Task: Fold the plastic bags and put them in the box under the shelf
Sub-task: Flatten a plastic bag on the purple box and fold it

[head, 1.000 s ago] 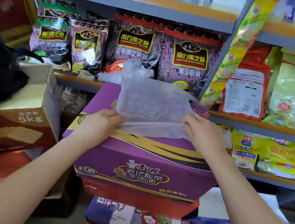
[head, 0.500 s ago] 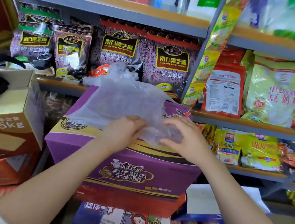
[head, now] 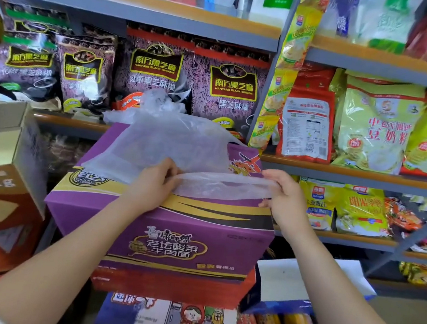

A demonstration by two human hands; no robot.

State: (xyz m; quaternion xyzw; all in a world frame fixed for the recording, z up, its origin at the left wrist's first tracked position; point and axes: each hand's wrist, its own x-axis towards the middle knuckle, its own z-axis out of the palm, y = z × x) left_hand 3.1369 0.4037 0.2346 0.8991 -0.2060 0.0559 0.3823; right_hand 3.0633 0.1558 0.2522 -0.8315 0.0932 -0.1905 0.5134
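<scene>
From the head camera I see a thin clear plastic bag (head: 172, 141) spread over the top of a purple carton (head: 184, 241), reaching from its far edge to near its front edge. My left hand (head: 151, 184) pinches the bag's near folded edge about midway along, fingers curled onto the film. My right hand (head: 282, 193) grips the same edge at the carton's right side, thumb and fingers closed on it, so the fold stretches taut between both hands. The bag's bunched end lies at the carton's far edge, against the dark sesame packets (head: 150, 74) on the shelf (head: 352, 175) behind.
</scene>
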